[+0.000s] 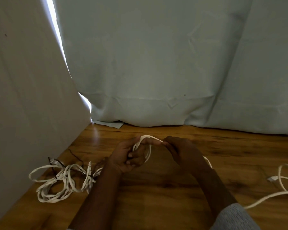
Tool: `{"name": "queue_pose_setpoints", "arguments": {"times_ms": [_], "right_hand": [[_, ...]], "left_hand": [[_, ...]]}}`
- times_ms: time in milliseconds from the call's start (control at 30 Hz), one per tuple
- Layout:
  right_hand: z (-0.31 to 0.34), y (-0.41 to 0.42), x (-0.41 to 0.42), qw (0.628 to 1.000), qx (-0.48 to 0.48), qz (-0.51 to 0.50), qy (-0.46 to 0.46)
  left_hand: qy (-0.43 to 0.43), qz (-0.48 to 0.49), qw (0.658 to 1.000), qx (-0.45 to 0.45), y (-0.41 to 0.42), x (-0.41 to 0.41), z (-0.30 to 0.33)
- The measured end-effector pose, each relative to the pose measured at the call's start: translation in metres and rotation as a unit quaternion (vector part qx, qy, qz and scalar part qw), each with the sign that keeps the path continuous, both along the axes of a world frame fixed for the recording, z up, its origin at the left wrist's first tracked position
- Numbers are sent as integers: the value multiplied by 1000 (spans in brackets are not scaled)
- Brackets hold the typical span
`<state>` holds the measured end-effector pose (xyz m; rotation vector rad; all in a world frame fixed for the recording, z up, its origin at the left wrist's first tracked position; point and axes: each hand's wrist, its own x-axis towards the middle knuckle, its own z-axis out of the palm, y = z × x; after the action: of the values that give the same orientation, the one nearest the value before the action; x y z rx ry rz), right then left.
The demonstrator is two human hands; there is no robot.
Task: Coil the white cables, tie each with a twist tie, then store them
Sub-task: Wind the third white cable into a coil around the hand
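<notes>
Cable coiling on wooden tabletop

Head view: wooden table (156,188) against pale curtain (156,63). Left hand (130,156) gripping white cable (147,146) loops; right hand (179,150) pinching it. Tied bundles (61,181) at left, by white wall (23,97).

Warm brown wood-grain tabletop (165,188) w/ darker streaks is showing glossy. White flat cables (61,181) near left, tied w/ dark twist ties (90,177). Pale blue-grey cloth curtain (156,63) is hanging far; off-white wall panel (23,97) left. Grey heathered sleeve (234,218) near right.
</notes>
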<state>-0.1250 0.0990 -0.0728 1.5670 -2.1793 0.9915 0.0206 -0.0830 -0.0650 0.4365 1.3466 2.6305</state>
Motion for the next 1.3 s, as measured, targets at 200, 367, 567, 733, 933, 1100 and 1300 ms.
{"name": "queue_pose_setpoints", "arguments": {"times_ms": [200, 367, 567, 733, 933, 1100, 1300], "right_hand": [[-3, -7, 9, 999, 30, 10, 0], [-8, -16, 23, 997, 79, 18, -4], [-9, -24, 40, 989, 146, 32, 21], [-10, -28, 48, 988, 146, 41, 33], [-9, -26, 45, 986, 159, 39, 27], [-4, -19, 36, 994, 85, 60, 20], [0, -8, 19, 997, 34, 60, -30]], "left_hand": [[41, 103, 993, 44, 3, 2, 3], [25, 227, 969, 94, -5, -4, -2], [29, 341, 928, 146, -11, -11, 0], [-5, 423, 902, 91, -8, -18, 2], [-75, 512, 840, -164, -5, -19, -5], [-21, 473, 747, -467, 8, -23, -18], [-109, 314, 811, -482, 23, -23, -13]]}}
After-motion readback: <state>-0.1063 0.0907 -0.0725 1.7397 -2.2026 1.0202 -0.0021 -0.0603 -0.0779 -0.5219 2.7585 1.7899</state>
